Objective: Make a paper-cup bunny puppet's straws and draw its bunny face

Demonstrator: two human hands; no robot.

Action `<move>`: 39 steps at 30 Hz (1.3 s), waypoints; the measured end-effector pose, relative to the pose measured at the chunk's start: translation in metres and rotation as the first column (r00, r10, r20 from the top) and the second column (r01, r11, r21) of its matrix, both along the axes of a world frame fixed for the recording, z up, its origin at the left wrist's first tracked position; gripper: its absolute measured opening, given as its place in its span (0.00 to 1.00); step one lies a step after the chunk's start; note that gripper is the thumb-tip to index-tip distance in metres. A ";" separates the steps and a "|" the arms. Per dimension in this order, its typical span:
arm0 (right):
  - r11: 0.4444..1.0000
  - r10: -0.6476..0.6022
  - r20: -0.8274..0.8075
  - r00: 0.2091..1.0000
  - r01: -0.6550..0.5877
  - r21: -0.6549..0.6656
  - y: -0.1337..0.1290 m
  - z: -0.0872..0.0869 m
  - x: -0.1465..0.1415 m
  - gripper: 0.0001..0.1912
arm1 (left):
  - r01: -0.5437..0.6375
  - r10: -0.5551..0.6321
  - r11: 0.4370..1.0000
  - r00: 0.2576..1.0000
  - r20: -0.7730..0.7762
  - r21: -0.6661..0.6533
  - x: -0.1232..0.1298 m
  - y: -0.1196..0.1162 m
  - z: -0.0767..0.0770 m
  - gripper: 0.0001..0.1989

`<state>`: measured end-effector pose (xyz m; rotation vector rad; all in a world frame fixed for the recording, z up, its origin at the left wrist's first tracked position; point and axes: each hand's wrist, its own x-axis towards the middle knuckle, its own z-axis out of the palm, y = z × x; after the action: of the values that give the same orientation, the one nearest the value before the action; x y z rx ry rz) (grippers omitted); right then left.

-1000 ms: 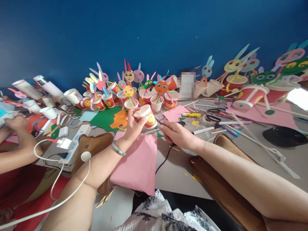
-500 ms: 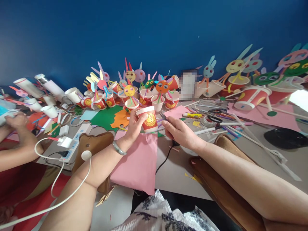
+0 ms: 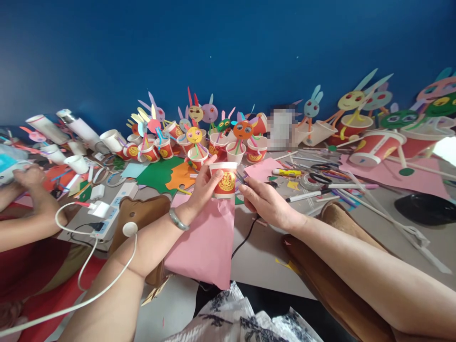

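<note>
A red and white paper cup (image 3: 227, 177) with a yellow emblem is held nearly upright above the table. My left hand (image 3: 202, 190) is closed around its left side, thumb on the front. Between the thumb and fingers of my right hand (image 3: 265, 199) is a thin grey-bladed tool (image 3: 241, 177); its exact kind is hard to make out. Its tip is by the cup's right side, near the rim; whether they touch I cannot tell. Below the cup lies a pink paper sheet (image 3: 203, 242), hanging over the table's front edge.
Paper-cup figures (image 3: 243, 129) line the blue wall. Green paper (image 3: 156, 173), a yellow cutter (image 3: 287, 172), scissors (image 3: 320, 177) and pens lie around. A power strip (image 3: 116, 209) with a white cable is at left, near a co-worker's hands (image 3: 30, 180). A black dish (image 3: 425, 208) is at right.
The cup has turned more upright and shifted slightly right. My right hand has brought the grey-bladed tool up to the cup's right side.
</note>
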<state>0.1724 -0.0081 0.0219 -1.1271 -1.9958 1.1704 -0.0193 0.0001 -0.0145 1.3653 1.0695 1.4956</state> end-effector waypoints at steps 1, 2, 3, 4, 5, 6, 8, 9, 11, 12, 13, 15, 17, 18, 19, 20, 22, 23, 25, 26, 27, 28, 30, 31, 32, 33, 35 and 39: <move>1.000 0.008 0.000 1.000 -0.008 -0.003 -0.001 0.001 0.000 0.19 | 0.005 -0.005 1.000 1.000 -0.011 0.009 0.001 -0.001 0.001 0.30; 1.000 0.014 -0.002 1.000 -0.014 -0.005 -0.002 0.002 0.000 0.19 | 0.014 -0.013 1.000 1.000 -0.024 0.017 0.001 -0.002 0.002 0.31; 1.000 0.020 -0.006 1.000 -0.020 -0.008 -0.003 0.002 0.000 0.19 | 0.026 -0.025 0.999 0.999 -0.037 0.023 0.001 -0.002 0.002 0.32; 1.000 0.027 -0.011 1.000 -0.027 -0.013 -0.003 0.003 -0.001 0.19 | 0.040 -0.038 0.999 0.998 -0.051 0.030 0.002 -0.003 0.003 0.32; 0.999 0.035 -0.016 0.999 -0.035 -0.022 -0.004 0.003 -0.001 0.20 | 0.051 -0.048 0.998 0.997 -0.066 0.038 0.002 -0.003 0.003 0.33; 0.999 0.042 -0.021 0.999 -0.042 -0.031 -0.004 0.004 -0.001 0.20 | 0.056 -0.052 0.997 0.995 -0.085 0.050 0.001 -0.003 0.003 0.34; 0.997 0.047 -0.030 0.998 -0.048 -0.053 -0.004 0.004 -0.001 0.20 | 0.058 -0.049 0.996 0.992 -0.119 0.073 0.001 -0.004 0.004 0.35; 0.997 0.046 -0.034 0.998 -0.048 -0.065 -0.004 0.003 -0.001 0.20 | 0.060 -0.049 0.995 0.990 -0.129 0.081 0.001 -0.005 0.005 0.35; 0.995 0.045 -0.038 0.998 -0.048 -0.084 -0.004 0.003 -0.001 0.20 | 0.069 -0.058 0.994 0.990 -0.130 0.080 0.001 -0.006 0.005 0.35; 0.994 0.050 -0.041 0.998 -0.053 -0.094 -0.004 0.003 -0.001 0.20 | 0.071 -0.061 0.995 0.991 -0.122 0.075 0.001 -0.006 0.005 0.34; 0.993 0.056 -0.046 0.997 -0.060 -0.105 -0.003 0.003 -0.001 0.20 | 0.071 -0.063 0.995 0.992 -0.112 0.072 0.001 -0.007 0.005 0.33; 0.987 0.071 -0.069 0.995 -0.080 -0.140 -0.004 0.003 0.000 0.21 | 0.073 -0.066 0.995 0.993 -0.096 0.072 0.001 -0.006 0.003 0.31; 0.972 0.092 -0.114 0.989 -0.114 -0.204 -0.004 0.004 0.001 0.21 | 0.069 -0.060 0.993 0.994 -0.087 0.098 0.001 -0.005 -0.001 0.29; 0.961 0.101 -0.144 0.984 -0.134 -0.244 -0.004 0.005 0.001 0.22 | 0.061 -0.051 0.991 0.995 -0.089 0.122 0.001 -0.004 -0.004 0.28; 0.946 0.106 -0.175 0.979 -0.154 -0.285 -0.004 0.005 0.001 0.22 | 0.047 -0.033 0.987 0.995 -0.091 0.151 0.001 -0.004 -0.006 0.26; 0.930 0.107 -0.207 0.973 -0.171 -0.324 -0.004 0.005 0.002 0.23 | 0.025 -0.009 0.983 0.996 -0.091 0.182 0.002 -0.003 -0.008 0.25; 0.897 0.094 -0.264 0.960 -0.197 -0.396 -0.003 0.004 0.003 0.23 | -0.012 0.035 0.973 0.995 -0.096 0.229 0.002 -0.003 -0.011 0.24; 0.878 0.086 -0.286 0.955 -0.208 -0.431 -0.003 0.005 0.003 0.23 | -0.022 0.050 0.969 0.993 -0.106 0.246 0.003 -0.004 -0.011 0.24; 0.834 0.064 -0.322 0.944 -0.228 -0.502 -0.003 0.005 0.004 0.23 | -0.039 0.083 0.957 0.986 -0.142 0.287 0.002 -0.005 -0.012 0.24; 0.813 0.053 -0.335 0.941 -0.236 -0.533 -0.003 0.006 0.004 0.22 | -0.048 0.104 0.950 0.980 -0.168 0.310 0.002 -0.005 -0.011 0.25; 0.798 0.043 -0.340 0.940 -0.237 -0.554 -0.003 0.007 0.004 0.22 | -0.060 0.131 0.941 0.972 -0.195 0.332 0.002 -0.006 -0.011 0.25; 0.797 0.041 -0.335 0.941 -0.233 -0.557 -0.003 0.007 0.003 0.22 | -0.072 0.156 0.934 0.963 -0.218 0.350 0.001 -0.007 -0.010 0.25; 0.854 0.056 -0.276 0.959 -0.189 -0.485 -0.003 0.006 0.003 0.22 | -0.086 0.187 0.929 0.948 -0.257 0.361 0.001 -0.008 -0.008 0.25; 0.902 0.060 -0.220 0.974 -0.148 -0.405 -0.003 0.005 0.002 0.22 | -0.084 0.189 0.931 0.944 -0.271 0.356 0.001 -0.009 -0.008 0.25; 0.948 0.055 -0.157 0.986 -0.101 -0.302 -0.003 0.003 0.002 0.22 | -0.079 0.185 0.934 0.942 -0.280 0.350 0.001 -0.009 -0.007 0.25; 0.981 0.038 -0.094 0.995 -0.055 -0.187 -0.003 0.002 0.001 0.21 | -0.075 0.180 0.936 0.942 -0.284 0.345 0.001 -0.010 -0.007 0.25; 1.000 -0.013 -0.007 1.000 0.013 0.008 -0.004 0.000 0.001 0.19 | -0.070 0.174 0.938 0.942 -0.287 0.340 0.001 -0.011 -0.006 0.26; 0.993 0.037 -0.052 0.998 -0.043 -0.114 -0.003 0.002 0.003 0.22 | -0.065 0.171 0.937 0.942 -0.288 0.344 0.001 -0.010 -0.004 0.26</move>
<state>0.1755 -0.0110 0.0240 -1.1077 -1.9430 1.3362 -0.0182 -0.0104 -0.0189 1.8515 1.1474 1.6367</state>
